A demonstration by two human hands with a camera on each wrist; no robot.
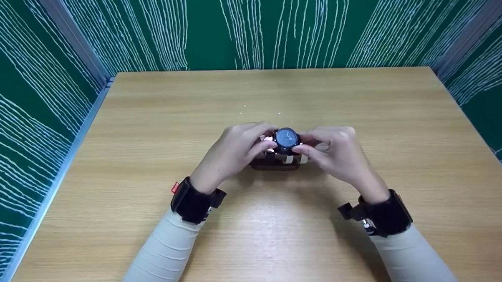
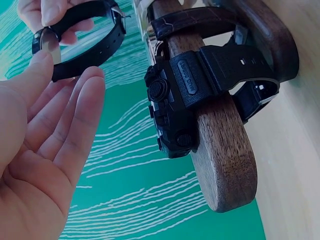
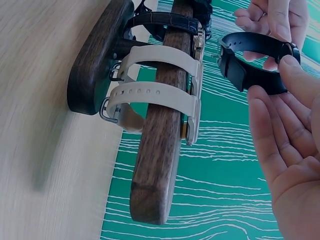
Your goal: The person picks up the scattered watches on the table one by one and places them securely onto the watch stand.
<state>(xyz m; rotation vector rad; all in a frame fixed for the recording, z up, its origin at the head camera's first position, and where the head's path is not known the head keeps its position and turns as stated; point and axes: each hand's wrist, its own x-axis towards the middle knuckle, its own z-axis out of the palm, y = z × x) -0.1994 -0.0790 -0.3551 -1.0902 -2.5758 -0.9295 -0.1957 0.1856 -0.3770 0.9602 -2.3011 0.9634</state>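
Observation:
A black wristwatch (image 1: 287, 138) with a round dark dial faces up between my hands. My left hand (image 1: 243, 143) pinches one edge of its case with thumb and fingers, and my right hand (image 1: 334, 148) pinches the opposite edge. Both wrist views show its black strap (image 2: 95, 55) curving into a loop, with a metal buckle (image 3: 222, 47). Right beside the hands is a dark wooden watch stand (image 3: 155, 170). Its bar carries a chunky black watch (image 2: 172, 110), a dark brown leather strap (image 2: 200, 21) and two cream straps (image 3: 150, 95).
The stand's rounded wooden base (image 1: 275, 166) sits on a light wood table (image 1: 271, 240). A few tiny white specks lie on the tabletop beyond the hands. Green panels (image 1: 205, 30) with white wavy lines rise at the back and both sides.

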